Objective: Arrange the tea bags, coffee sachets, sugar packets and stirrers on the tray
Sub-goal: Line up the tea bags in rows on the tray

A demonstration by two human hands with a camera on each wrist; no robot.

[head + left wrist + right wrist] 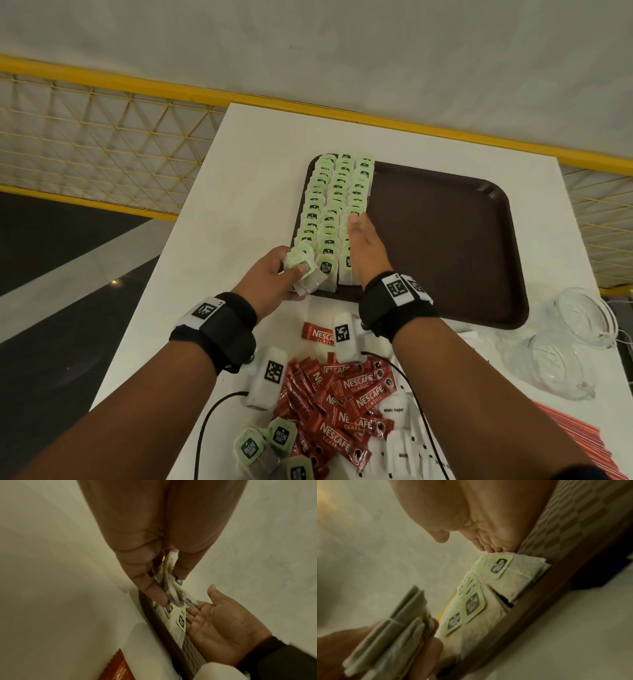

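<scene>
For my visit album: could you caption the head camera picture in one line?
Left hand grips a tea bag stack at the tray edge; right hand lies flat along the rows.

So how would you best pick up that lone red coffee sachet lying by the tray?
Pinch the lone red Nescafe coffee sachet across its narrow width near the middle, from above. It lies flat on the white table, apart from the pile, so its long edges are free.

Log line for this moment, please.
left hand: holds tea bag stack | right hand: flat against tea bag rows | tray
</scene>
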